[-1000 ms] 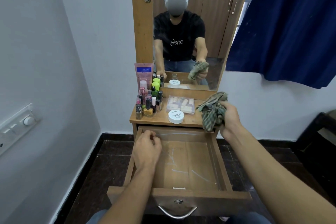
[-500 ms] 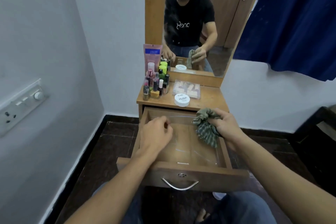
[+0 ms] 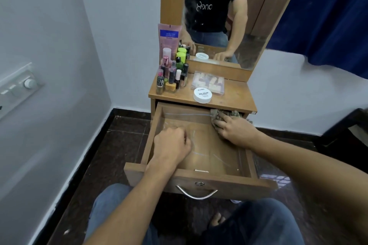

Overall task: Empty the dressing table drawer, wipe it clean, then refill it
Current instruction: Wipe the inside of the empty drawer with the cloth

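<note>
In the drawer, spread right fingers press the cloth; left fingers curl on nothing.

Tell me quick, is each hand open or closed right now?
Left hand: closed, fingers curled, nothing visible in it.
Right hand: open, fingers pressing the cloth into the drawer's far right corner.

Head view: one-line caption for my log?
Right hand presses a cloth into the far right corner of the open drawer; left hand rests curled inside; cosmetics stand on the tabletop.
</note>
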Demonstrator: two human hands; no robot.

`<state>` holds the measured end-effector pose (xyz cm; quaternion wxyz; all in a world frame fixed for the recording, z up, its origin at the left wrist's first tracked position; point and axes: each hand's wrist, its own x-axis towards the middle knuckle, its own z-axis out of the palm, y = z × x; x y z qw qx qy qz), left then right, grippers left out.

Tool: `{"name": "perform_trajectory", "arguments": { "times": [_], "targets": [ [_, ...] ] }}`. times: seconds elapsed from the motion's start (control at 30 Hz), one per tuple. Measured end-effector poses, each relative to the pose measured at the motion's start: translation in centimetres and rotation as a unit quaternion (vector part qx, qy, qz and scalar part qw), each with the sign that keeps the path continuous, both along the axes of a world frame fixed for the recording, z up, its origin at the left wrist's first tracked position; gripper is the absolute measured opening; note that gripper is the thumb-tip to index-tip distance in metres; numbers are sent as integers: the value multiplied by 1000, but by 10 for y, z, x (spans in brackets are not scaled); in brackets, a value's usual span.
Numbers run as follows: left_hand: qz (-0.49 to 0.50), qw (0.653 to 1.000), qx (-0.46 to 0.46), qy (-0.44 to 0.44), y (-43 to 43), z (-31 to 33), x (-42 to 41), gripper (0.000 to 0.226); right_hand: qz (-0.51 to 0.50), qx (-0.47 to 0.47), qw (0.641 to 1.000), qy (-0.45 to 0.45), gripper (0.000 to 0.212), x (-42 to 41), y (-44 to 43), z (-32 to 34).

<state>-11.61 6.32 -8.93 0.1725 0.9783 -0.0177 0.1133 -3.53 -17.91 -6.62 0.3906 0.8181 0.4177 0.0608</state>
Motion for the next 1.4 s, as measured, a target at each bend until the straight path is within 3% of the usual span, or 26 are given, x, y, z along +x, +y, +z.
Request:
{"name": "perform_trajectory", "arguments": {
  "times": [0.13,0.23,0.33,0.57,0.97,1.4],
  "targets": [
    [-4,1000,12,26,1,-1,0,27,-7,-16,1000,11,43,2,-2,-3],
    [-8,999,16,37,2,0,-1,26,-42,-32,998,38,53,4,-6,-7],
    [-15,998,27,47,3,-1,-3,26,-144,-47,983,103,67,2,-5,-8],
    [-34,995,56,70,7,-4,-5,28,-244,-92,963,75,75,-11,12,-12],
    [-16,996,66,64,10,-7,-2,24,-257,-184,947,53,59,-25,24,-17],
    [-4,995,76,56,12,-9,-3,25,-276,-154,932,180,40,-71,41,13]
  ]
}}
